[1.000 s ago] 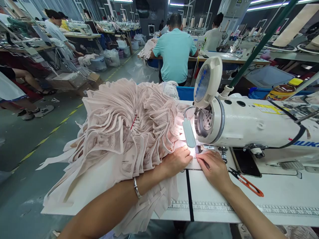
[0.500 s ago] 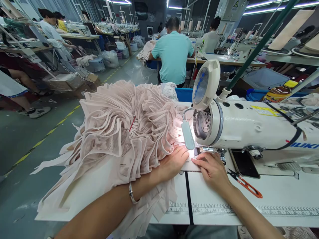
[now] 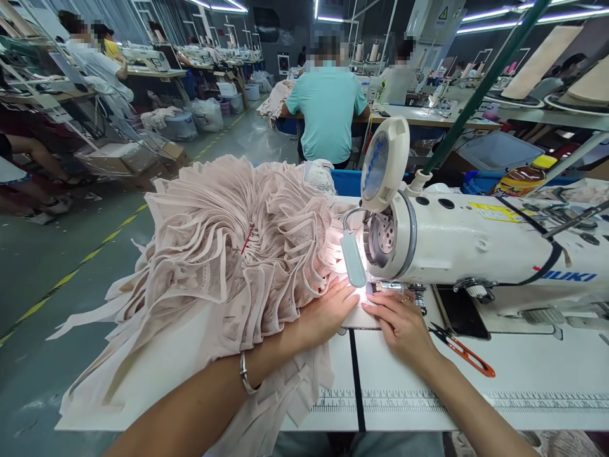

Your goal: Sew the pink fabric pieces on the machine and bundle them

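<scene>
My left hand (image 3: pixel 333 308) lies flat, fingers stretched toward the brightly lit needle area of the white sewing machine (image 3: pixel 447 238). A large gathered heap of pale pink fabric pieces (image 3: pixel 190 266) spreads beside and beyond that hand, some strips hanging under the forearm. Across from it, my right hand (image 3: pixel 402 317) rests with fingers extended and slightly apart, fingertips on the bed in front of the presser foot. Glare hides what cloth lies under the fingertips. A pale grey-green flap (image 3: pixel 353 259) hangs just above the hands.
Orange-handled thread snips (image 3: pixel 469 355) lie right of my right hand, near a dark phone-like slab (image 3: pixel 461 311). A printed ruler (image 3: pixel 404 401) runs along the table's front edge. Ahead sits a person in a turquoise shirt (image 3: pixel 326 114). A bottle (image 3: pixel 523 178) stands behind the machine.
The whole view has shifted slightly, so things sit a little farther left. Both hands stay beside the needle area, with only slight finger movement.
</scene>
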`<state>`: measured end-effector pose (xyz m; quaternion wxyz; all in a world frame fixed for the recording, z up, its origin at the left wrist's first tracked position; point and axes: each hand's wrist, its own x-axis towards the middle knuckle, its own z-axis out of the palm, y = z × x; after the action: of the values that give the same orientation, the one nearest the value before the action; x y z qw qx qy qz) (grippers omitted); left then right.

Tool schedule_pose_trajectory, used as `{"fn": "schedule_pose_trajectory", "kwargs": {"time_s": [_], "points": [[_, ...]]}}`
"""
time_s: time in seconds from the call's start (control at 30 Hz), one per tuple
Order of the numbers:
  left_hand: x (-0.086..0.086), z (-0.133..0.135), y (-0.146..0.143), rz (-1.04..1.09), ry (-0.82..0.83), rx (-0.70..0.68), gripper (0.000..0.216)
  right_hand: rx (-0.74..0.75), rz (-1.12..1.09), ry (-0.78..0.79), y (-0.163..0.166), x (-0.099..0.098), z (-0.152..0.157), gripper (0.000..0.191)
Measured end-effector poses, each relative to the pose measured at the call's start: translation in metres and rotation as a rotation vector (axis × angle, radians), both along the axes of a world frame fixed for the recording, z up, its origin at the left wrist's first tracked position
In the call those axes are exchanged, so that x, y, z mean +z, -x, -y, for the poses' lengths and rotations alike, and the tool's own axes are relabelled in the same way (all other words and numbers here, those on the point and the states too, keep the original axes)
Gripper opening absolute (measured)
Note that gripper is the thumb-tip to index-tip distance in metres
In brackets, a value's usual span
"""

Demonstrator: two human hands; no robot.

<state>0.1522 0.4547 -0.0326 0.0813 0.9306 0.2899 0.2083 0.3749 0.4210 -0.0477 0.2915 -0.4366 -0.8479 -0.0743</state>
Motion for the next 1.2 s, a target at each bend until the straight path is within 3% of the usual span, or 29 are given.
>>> {"fn": "schedule_pose_trajectory", "kwargs": {"time_s": [0.2,0.37,0.6,0.97,1.2], "points": [[-0.006,-0.005,-0.001,0.007,-0.029,0.015,0.03,-0.005,0.01,0.047,0.0,-0.001,-0.001,0.036],[0.001,-0.005,-0.005,0.028,0.039,0.022,0.024,-0.076,0.079,0.089,0.001,-0.001,-0.001,0.042],[0.007,-0.001,-0.003,-0.018,0.069,0.162,0.021,-0.122,0.178,0.159,0.001,-0.002,-0.006,0.046],[0.004,-0.002,-0.002,-0.104,-0.039,0.146,0.025,-0.177,0.36,0.199,0.003,-0.006,-0.008,0.059],[0.018,0.002,-0.002,-0.151,0.002,0.142,0.021,-0.219,0.343,0.291,0.006,0.003,-0.009,0.06]]}}
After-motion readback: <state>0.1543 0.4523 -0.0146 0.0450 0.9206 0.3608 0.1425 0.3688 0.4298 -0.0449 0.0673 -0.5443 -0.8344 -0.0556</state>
